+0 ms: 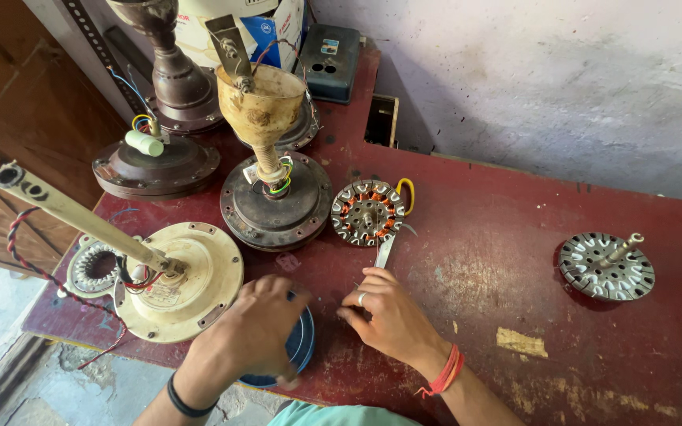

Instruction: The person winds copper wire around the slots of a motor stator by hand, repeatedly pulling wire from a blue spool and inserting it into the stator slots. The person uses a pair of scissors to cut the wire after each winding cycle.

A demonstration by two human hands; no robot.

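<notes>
My left hand is closed over a blue spool at the near edge of the dark red table. My right hand, with a ring and a red wrist thread, rests beside it, fingertips pinched as if on a thin wire too fine to make out. Just beyond its fingers lies a flat metal tool, and past that a wound stator with copper coils and a yellow loop.
A cream fan motor with a down-rod sits at the left. Dark brown fan motors stand behind. A bare rotor with a shaft lies at the right. Boxes stand against the back wall.
</notes>
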